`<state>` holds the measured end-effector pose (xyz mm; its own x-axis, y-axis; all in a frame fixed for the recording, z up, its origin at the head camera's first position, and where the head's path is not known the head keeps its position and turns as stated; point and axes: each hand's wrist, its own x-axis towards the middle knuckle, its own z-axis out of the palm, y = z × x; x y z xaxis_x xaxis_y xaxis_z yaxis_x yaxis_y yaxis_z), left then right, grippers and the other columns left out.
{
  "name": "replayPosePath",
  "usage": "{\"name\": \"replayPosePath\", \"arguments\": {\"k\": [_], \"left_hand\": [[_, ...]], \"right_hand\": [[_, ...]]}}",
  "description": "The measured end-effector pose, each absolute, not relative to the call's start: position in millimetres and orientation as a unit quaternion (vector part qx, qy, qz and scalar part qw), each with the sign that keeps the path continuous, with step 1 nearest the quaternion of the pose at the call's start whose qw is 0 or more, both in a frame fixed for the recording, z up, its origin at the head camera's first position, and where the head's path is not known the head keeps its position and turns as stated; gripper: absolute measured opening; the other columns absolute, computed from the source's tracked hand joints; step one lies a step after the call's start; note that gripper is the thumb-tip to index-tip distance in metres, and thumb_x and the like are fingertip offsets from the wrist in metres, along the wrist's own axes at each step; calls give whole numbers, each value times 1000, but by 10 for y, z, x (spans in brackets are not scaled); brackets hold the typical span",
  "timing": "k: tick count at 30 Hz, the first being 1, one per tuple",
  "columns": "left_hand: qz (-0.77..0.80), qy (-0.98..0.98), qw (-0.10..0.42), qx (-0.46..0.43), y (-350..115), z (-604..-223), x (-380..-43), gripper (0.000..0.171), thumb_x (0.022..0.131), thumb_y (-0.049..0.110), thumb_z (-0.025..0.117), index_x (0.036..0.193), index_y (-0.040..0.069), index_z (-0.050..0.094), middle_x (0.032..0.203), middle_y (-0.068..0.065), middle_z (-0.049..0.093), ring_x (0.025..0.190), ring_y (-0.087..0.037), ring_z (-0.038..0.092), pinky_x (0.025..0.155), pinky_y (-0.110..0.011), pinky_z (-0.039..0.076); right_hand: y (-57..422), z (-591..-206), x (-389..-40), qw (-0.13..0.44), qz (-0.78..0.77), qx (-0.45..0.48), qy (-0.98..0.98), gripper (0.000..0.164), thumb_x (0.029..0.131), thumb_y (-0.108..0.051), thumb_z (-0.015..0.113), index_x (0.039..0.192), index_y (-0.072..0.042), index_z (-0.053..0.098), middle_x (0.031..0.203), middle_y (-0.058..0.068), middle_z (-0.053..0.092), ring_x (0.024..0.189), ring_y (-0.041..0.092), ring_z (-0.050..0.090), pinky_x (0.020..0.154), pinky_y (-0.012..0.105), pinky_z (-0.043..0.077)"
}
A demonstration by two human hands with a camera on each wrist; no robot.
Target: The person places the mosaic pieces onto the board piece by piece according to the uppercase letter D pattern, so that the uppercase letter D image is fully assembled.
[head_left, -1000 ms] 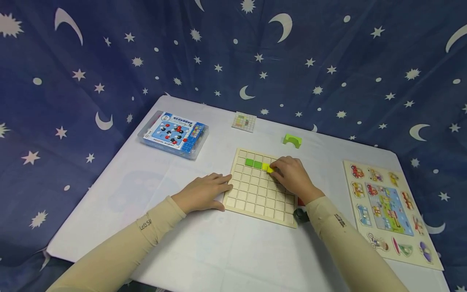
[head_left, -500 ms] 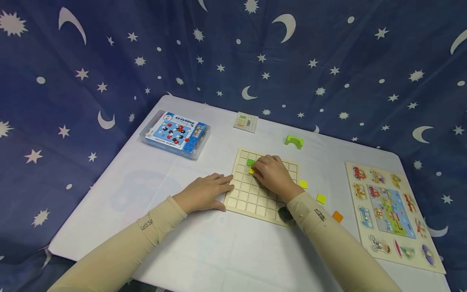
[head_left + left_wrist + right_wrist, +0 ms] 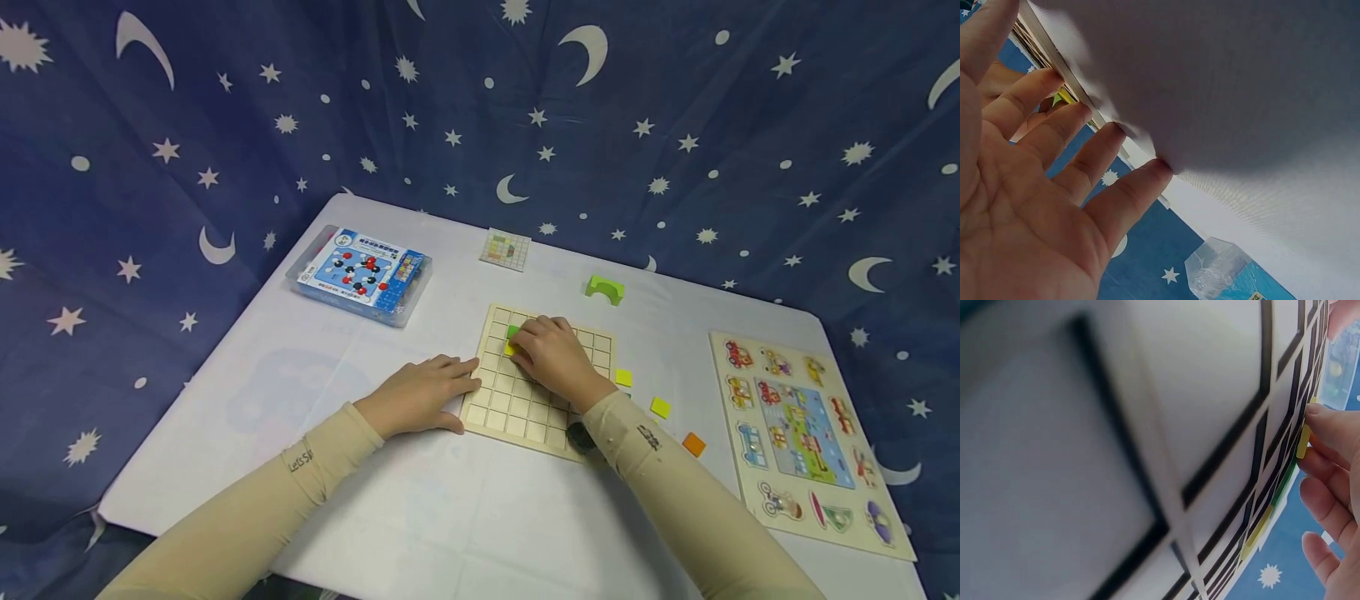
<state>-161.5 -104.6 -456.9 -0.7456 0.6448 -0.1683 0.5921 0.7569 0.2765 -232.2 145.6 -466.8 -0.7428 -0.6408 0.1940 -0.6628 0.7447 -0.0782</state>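
Here, the right hand (image 3: 553, 355) pinches a yellow tile (image 3: 1303, 442) near the left hand (image 3: 420, 395).

We see a white-covered table (image 3: 360, 508) carrying a plastic box (image 3: 352, 273), a patterned card (image 3: 504, 250), a green arch (image 3: 606, 283), a gridded board (image 3: 517, 407), two yellow tiles (image 3: 660, 407), an orange tile (image 3: 693, 444) and a picture puzzle (image 3: 806, 437); we cannot quite tell whether the farther yellow tile (image 3: 623, 377) touches the gridded board.

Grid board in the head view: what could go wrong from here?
The yellow tile pinched by the right hand could nudge the green tile just beside it. The right sleeve appears near the orange tile and might brush it on pulling back. The grid board might shift if the left hand at its edge pushes sideways.
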Motion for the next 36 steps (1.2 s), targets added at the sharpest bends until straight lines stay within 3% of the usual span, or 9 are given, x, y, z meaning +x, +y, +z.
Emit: {"name": "replayPosePath", "arguments": {"k": [20,36], "left_hand": [[111,927,124,335,-1047,-4555,-1602,74,83,54,73,145,21,52,160,-2,33,144,-29,35,97,-58,47],[110,930,121,330,-1051,-4586,-1605,75,82,54,74,146,22,52,161,0,32,144,-27,35,98,-55,47]], "right_hand": [[1531,-4579,-2310,78,77,331,-937,19,90,-24,75,106,-14,75,106,2,69,98,21,61,97,46,44],[2575,-4577,-2095,42,77,234,-968,25,86,-19,78,109,-10,73,107,7,69,102,28,62,96,55,42]]}}
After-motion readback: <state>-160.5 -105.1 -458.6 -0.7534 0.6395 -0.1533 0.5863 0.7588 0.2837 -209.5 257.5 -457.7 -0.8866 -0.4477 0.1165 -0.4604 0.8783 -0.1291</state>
